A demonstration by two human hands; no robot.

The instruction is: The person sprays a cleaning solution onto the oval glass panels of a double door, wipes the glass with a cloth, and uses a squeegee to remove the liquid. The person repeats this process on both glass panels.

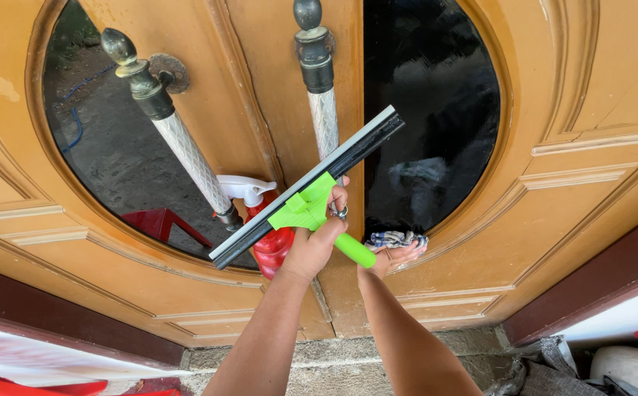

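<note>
Left hand (311,246) grips the green squeegee (308,187) by its handle, with a red spray bottle (267,242) hooked alongside, freeing the right hand (392,257) to press a checked cloth (396,239) into the glass pane's (436,110) bottom edge.

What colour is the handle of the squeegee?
Bright green, clearest in the head view: the squeegee handle sticks out below the left hand.
</note>
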